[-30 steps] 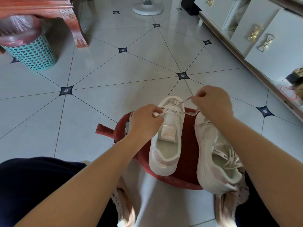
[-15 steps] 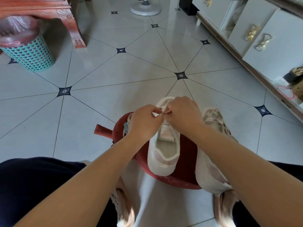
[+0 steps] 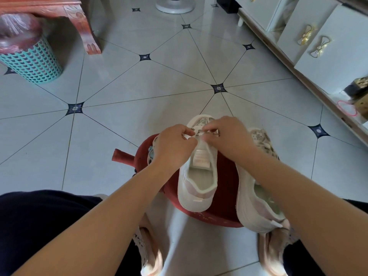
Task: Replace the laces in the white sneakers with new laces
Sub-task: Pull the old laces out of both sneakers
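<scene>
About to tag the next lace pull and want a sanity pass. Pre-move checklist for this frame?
1. Sneaker being laced sits on the red stool: ok.
2. Left hand pinches the lace near the toe end: ok.
3. Right hand grips the same lace: ok.
4. Second sneaker fully supported: not ok, heel overhangs the stool edge.
5. Lace tip through the eyelet: cannot tell, fingers hide it.

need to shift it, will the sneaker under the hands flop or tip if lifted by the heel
Probably light: the sneaker looks thin-walled. Its soft collar would likely flex. It might slip off, heel near the red stool's edge.
</scene>
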`<state>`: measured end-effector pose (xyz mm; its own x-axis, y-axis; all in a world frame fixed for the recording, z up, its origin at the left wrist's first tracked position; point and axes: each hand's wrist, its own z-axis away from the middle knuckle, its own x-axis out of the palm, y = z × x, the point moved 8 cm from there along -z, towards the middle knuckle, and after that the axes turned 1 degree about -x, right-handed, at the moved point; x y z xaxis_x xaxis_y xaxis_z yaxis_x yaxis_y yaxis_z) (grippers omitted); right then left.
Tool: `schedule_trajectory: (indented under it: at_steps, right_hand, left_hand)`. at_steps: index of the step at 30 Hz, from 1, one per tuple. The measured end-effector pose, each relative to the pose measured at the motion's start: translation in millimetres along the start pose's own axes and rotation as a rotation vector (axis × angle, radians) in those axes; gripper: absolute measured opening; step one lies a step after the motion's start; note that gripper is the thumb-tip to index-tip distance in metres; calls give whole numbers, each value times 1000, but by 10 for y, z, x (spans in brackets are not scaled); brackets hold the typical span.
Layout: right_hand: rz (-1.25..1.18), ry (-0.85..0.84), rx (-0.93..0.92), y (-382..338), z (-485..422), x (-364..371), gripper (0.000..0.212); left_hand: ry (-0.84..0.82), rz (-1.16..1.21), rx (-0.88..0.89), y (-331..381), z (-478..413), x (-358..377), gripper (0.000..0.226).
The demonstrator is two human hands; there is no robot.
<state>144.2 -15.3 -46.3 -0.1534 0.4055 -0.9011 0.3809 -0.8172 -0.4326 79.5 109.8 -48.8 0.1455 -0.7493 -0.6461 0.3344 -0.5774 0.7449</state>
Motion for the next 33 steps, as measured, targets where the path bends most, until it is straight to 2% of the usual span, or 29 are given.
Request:
schedule_trajectory:
  at_steps: [5,6,9,11,13,17,21,26,29,33]
  right_hand:
    - [301,87,-102,-261,0,-28,27]
    - [328,123,-74,-203,-19,-138,27]
    - [250,246,192,290,-74,-604,25]
    - [208,297,302,579,-13,-822,20]
    - [195,237,292,655,32,-774,18]
    - [91,-9,176,412,79,-300,18]
    - [-2,22,116,121,137,-218,20]
    - [-123,-166,168,17,303,-31,24]
    - [-188,-161,196,44,360,-66,30]
    - [-139,-120,206,73,369,-116,23]
  left_hand:
    - [4,14,2,-8,-2,-19,18]
    - [13,17,-5,-19,-11,-37,17]
    - [25,13,-13,-63,-23,-62,15]
    - [18,-5,-13,-74,-28,-55,13]
    - [11,-8,-18,-75,-37,-40,14]
    - [10,-38,-13,-4,-24,-26,18]
    - [0,-181,81,130,-22,48,28]
    - [31,-535,325,350,-139,194,35]
    - [14,-639,332,395,-231,294,31]
    - [65,-747,354,505,-326,348,23]
